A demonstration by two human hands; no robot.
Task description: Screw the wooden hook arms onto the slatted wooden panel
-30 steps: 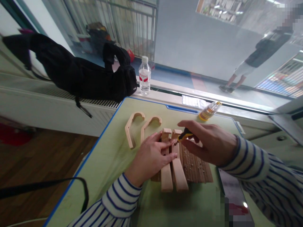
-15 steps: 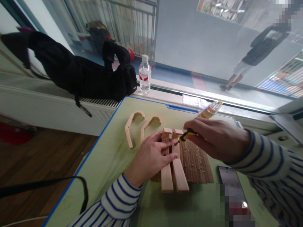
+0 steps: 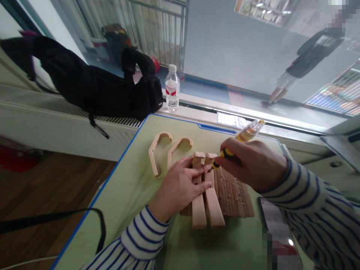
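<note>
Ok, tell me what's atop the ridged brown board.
Two wooden pieces lie across the ridged brown board, the left hand on them; pale specks dot the board's exposed right side. What the pieces cover is hidden.

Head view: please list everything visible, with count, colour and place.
wooden hooks: 4, tan, two at left hand, two beyond
screwdriver: 1, black-yellow, in right hand
board: 1, brown, under nearer hooks
table: 1, green, centre
phone: 1, dark, table's right side
small bottle: 1, clear-yellow, beyond right hand
water bottle: 1, clear, windowsill
paper: count unclear, white, windowsill
bag: 1, black, on radiator
radiator: 1, white, left
strap: 1, black, lower left
floor: brown, lower left
other person: 1, dark top, outside right
sleeves: 2, white, blue-striped, at wrists
left hand: 1, bare, across hooks
right hand: 1, bare, above board
</note>
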